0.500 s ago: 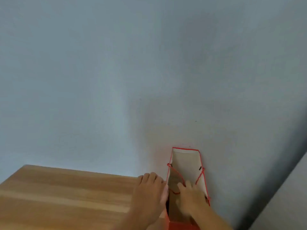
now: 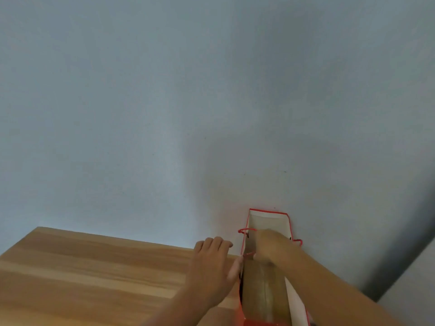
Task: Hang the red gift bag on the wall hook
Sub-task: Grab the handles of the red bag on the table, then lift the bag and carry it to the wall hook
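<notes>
The red gift bag (image 2: 268, 220) stands upright at the right end of the wooden table (image 2: 94, 274), seen from above with its white lining and a brown box inside. My right hand (image 2: 270, 247) is over the bag's mouth, fingers closed on the red cord handles. My left hand (image 2: 214, 267) lies flat against the bag's left side, thumb on its rim. No wall hook is in view.
A plain pale blue-grey wall (image 2: 211, 102) fills most of the view behind the table. A lighter surface (image 2: 414, 290) cuts across the lower right corner, with a dark shadowed gap beside it.
My right hand has risen inside the bag's mouth and gathered the cord handles, which now stretch across the opening. My left hand has stayed on the bag's left side.
</notes>
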Available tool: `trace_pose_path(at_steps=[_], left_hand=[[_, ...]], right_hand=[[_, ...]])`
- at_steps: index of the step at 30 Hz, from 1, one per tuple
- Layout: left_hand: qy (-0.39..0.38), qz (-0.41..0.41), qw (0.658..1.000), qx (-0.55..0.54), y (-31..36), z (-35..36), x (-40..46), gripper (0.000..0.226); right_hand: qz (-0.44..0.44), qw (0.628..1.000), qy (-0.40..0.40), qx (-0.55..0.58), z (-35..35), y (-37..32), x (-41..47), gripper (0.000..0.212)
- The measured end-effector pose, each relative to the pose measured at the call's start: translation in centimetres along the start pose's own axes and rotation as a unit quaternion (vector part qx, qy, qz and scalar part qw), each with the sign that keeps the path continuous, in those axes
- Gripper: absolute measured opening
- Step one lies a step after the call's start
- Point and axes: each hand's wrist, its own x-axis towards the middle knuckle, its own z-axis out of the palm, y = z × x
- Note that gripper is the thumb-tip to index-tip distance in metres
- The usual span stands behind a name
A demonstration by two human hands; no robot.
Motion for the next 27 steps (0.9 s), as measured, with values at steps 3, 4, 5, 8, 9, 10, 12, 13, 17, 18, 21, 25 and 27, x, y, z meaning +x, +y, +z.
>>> trace_pose_path(at_steps=[3,4,5,8,9,10,12,13,17,18,21,25,27], left_hand=[[0.022,0.001,0.999,-0.034,1.7,-1.7,1.6,0.076],[0.030,-0.003,0.998,-0.052,2.3,-2.4,2.0,0.083],[0.029,-0.017,0.997,-0.073,3.0,-3.2,2.3,0.090],[0.020,-0.084,0.985,-0.148,4.2,-5.1,2.5,0.085],[0.021,-0.103,0.980,-0.169,4.4,-5.6,2.4,0.079],[0.021,-0.120,0.976,-0.179,4.5,-5.9,2.1,0.075],[0.037,-0.137,0.975,-0.170,4.2,-6.5,1.7,0.071],[0.054,-0.142,0.975,-0.162,3.9,-6.6,1.6,0.066],[0.099,-0.140,0.974,-0.146,0.9,-8.0,0.7,0.026],[0.105,-0.131,0.976,-0.141,-0.2,-8.8,0.6,0.018],[0.128,-0.123,0.974,-0.140,-3.7,-11.8,0.0,0.013],[0.149,-0.124,0.975,-0.111,-7.8,-15.0,-2.3,0.014],[0.175,-0.146,0.969,-0.095,-9.4,-16.0,-4.5,0.014]], right_hand=[[-0.028,0.998,0.057,0.023,-6.2,-2.1,-2.5,0.015],[-0.033,0.995,0.085,0.037,-7.4,-2.8,-3.3,0.015],[-0.032,0.991,0.114,0.057,-8.1,-3.4,-4.2,0.013],[-0.018,0.979,0.165,0.116,-8.8,-4.9,-5.5,0.022],[-0.012,0.976,0.163,0.142,-8.9,-5.5,-5.8,0.029],[-0.010,0.973,0.166,0.161,-9.0,-6.0,-6.2,0.031],[-0.015,0.965,0.169,0.199,-9.3,-7.0,-7.0,0.025],[-0.021,0.962,0.169,0.214,-9.5,-7.4,-7.2,0.017],[-0.064,0.952,0.149,0.259,-9.8,-8.6,-8.0,0.020],[-0.078,0.950,0.142,0.268,-9.8,-8.8,-8.1,0.021],[-0.120,0.951,0.090,0.272,-9.5,-9.5,-7.9,0.018],[-0.194,0.959,0.047,0.204,-8.2,-12.7,-7.6,0.011],[-0.236,0.958,0.089,0.137,-7.7,-15.5,-8.3,0.014]])
